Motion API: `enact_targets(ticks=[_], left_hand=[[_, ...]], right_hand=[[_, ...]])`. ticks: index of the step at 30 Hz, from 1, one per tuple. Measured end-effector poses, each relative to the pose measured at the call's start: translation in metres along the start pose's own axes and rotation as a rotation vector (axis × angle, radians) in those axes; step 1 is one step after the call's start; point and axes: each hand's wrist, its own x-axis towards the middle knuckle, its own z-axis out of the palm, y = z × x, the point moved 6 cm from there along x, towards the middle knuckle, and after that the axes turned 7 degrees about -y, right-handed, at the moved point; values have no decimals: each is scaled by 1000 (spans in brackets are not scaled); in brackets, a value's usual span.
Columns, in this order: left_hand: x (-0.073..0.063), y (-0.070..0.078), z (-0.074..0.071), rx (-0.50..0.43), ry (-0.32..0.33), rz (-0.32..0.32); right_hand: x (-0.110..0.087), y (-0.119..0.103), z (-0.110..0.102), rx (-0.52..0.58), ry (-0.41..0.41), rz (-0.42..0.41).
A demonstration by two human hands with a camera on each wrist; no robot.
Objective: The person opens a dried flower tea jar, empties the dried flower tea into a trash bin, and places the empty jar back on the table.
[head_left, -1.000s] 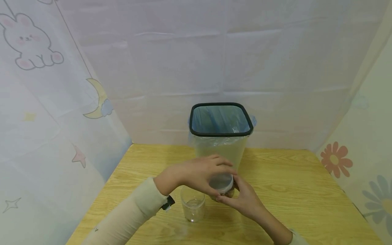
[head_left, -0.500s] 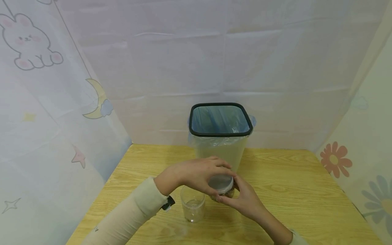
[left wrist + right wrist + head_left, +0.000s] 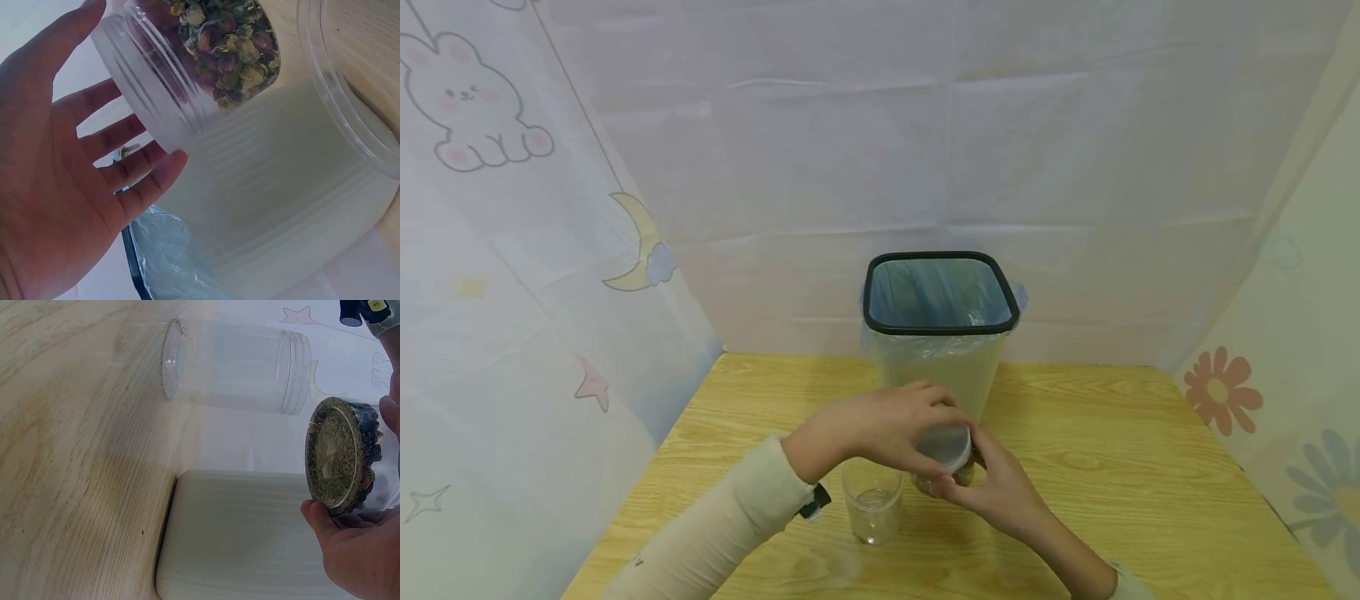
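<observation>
While the left hand [image 3: 887, 425] arches over the lid [image 3: 134, 81], the right hand [image 3: 1007, 483] holds the jar of dried flowers [image 3: 231, 50] beneath it.
The jar sits between the two hands, under the left palm and to the left of the right one, raised off the wooden table [image 3: 1112, 458], its base showing to the right wrist camera. The left hand's thumb and fingers are clamped on the translucent lid, the fingers spread along its rim; the right hand's thumb and fingers are clamped round the jar's side. Just to the left, near the left wrist, a clear container [image 3: 872, 504] stands upright on the table, and a lined bin [image 3: 940, 367] stands behind the hands.
</observation>
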Motion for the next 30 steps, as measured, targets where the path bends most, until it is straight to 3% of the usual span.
enact_targets(ticks=[12, 19, 24, 30], left_hand=[[3, 0, 3, 38, 31, -198], [3, 0, 4, 47, 70, -241], [2, -2, 4, 25, 71, -198], [1, -1, 1, -35, 69, 7]], right_hand=[[-1, 3, 0, 47, -18, 17], [0, 2, 0, 55, -29, 20], [0, 1, 0, 49, -29, 15], [0, -1, 1, 4, -23, -4]])
